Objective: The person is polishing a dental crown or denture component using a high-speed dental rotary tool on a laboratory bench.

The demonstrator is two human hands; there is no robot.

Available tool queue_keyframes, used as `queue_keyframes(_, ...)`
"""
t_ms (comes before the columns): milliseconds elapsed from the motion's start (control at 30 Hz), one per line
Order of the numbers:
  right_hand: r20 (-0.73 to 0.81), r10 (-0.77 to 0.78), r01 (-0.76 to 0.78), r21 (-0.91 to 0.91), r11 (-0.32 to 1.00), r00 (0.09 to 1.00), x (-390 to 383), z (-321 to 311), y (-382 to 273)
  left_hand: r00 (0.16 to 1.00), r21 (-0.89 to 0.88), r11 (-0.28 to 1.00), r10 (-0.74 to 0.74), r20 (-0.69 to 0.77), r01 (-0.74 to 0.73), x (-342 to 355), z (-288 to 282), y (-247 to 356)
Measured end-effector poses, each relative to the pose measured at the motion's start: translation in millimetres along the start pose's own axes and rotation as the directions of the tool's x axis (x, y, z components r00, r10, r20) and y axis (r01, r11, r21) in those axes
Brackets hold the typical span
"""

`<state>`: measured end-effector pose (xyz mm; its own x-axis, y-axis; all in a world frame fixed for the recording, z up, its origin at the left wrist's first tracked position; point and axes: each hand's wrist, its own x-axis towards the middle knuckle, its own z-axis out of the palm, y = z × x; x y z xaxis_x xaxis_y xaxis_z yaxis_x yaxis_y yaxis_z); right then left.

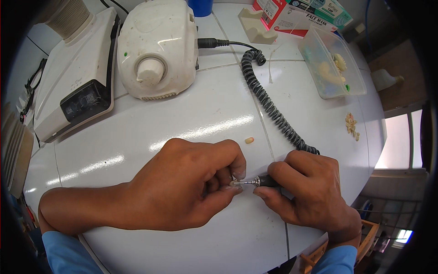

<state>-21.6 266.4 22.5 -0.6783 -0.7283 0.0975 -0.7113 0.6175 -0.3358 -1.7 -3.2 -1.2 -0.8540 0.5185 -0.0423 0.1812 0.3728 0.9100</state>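
My right hand (310, 189) is closed around a dark rotary handpiece (268, 181), its thin metal bur (248, 182) pointing left. Pinched between the thumb and fingertips of my left hand (187, 182) is a small pale tooth-like piece (235, 183), mostly hidden by the fingers. The bur's tip meets the piece or comes very close to it; I cannot tell which. Beyond my left fingers a single artificial tooth (249, 140) with a pinkish end lies on the white tiled table (205, 109). A coiled black cord (269, 102) runs to behind my right hand.
A white control box with a knob (157, 50) feeds the cord. Left of it stands a white device with a dark panel (75, 86). At the right are a clear plastic tub (326, 89) with yellowish pieces and several loose teeth (351, 126). Cardboard boxes (296, 18) stand behind.
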Motion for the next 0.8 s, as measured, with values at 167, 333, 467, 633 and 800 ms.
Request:
queue_keyframes(167,0.014,0.014,-0.014,0.013,1.000,1.000,-0.5,-0.5,0.7,1.000,-0.025,0.999,0.021,-0.011,-0.021,-0.3,0.0,0.2)
queue_keyframes(333,0.009,-0.002,0.002,0.006,1.000,1.000,0.3,-0.7,0.9,1.000,-0.031,0.999,0.012,-0.006,-0.012,0.6,-0.7,0.2)
queue_keyframes(467,0.000,-0.005,0.005,-0.006,1.000,1.000,0.4,-0.9,-0.4,1.000,-0.040,0.999,0.015,-0.009,-0.015,0.8,-0.3,-0.5)
queue_keyframes(633,0.023,0.005,-0.005,0.006,1.000,1.000,1.1,-4.1,0.0,1.000,-0.039,0.999,0.017,-0.012,-0.018,0.1,0.1,-0.3)
queue_keyframes(800,0.021,0.014,-0.014,0.015,1.000,1.000,1.0,-3.7,-0.9,0.999,-0.011,0.999,0.041,-0.007,-0.041,0.7,-0.1,0.2)
